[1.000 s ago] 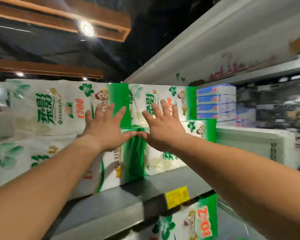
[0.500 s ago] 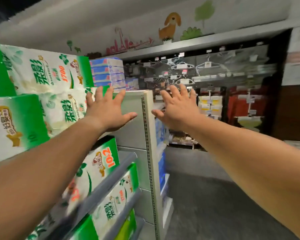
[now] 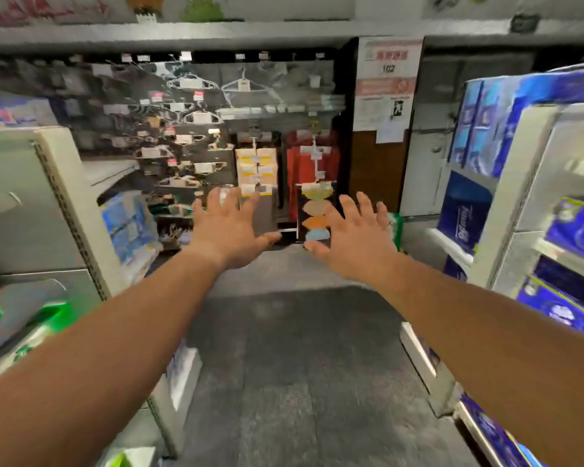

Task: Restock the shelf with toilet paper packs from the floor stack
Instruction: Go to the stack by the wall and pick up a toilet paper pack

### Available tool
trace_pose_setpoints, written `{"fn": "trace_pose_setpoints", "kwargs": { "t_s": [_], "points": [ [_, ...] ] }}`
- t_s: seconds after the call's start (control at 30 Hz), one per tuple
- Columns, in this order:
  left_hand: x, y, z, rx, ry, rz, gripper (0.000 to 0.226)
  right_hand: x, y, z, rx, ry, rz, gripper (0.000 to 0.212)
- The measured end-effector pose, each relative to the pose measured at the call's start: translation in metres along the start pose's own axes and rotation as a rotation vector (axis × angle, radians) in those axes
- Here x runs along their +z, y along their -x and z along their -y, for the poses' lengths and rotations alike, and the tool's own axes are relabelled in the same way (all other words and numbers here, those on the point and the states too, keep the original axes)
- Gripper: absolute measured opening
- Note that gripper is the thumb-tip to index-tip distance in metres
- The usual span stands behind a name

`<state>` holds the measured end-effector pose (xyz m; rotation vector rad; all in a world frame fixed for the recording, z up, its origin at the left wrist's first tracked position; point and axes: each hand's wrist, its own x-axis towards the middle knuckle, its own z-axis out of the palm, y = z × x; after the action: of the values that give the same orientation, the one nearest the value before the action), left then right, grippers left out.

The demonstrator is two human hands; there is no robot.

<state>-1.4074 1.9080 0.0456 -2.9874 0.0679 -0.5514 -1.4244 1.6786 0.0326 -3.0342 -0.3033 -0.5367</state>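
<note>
Swinging away from the green-and-white toilet paper packs that filled my view a second ago, the camera now looks straight down the aisle, and both hands have come off the stock. Nearest me, my two bare forearms reach forward over the grey speckled floor (image 3: 294,382). My left hand (image 3: 230,230) and right hand (image 3: 354,237) hang in the air side by side, palms down, fingers spread wide and straight, gripping nothing and touching nothing. Taking the left hand as my mark: down and to its left, only a blurred green corner of a toilet paper pack (image 3: 53,315) shows on the shelf unit (image 3: 64,197), a beige metal end panel with a perforated upright strip; I cannot read its print from here. To the right of the right hand stands a pale shelf frame holding glossy blue packs (image 3: 577,230) with white motifs, the lettering too smeared to make out. Beyond the left hand, the back wall carries pegboard hooks with white wire hangers (image 3: 196,82) and small price tags, then yellow packets, a red item, and a card of oval shapes in yellow, orange and blue. Farther up and to the right hangs a white and pink notice (image 3: 388,82) on which I can read "102".
</note>
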Motion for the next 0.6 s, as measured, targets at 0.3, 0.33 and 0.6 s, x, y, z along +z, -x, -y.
{"fn": "trace_pose_setpoints", "kwargs": {
  "t_s": [0.3,0.33,0.6],
  "points": [
    [0.037,-0.079,-0.089,0.143,0.073,-0.015,0.092,0.034,-0.045,-0.091,0.116,0.037,0.041,0.082],
    [0.044,-0.091,-0.094,0.155,0.082,-0.013,0.092,0.042,-0.054,-0.097,0.126,0.036,0.042,0.082],
    [0.105,-0.222,-0.105,0.252,0.134,0.023,0.089,0.099,-0.166,-0.140,0.239,0.080,0.023,0.085]
  ]
}}
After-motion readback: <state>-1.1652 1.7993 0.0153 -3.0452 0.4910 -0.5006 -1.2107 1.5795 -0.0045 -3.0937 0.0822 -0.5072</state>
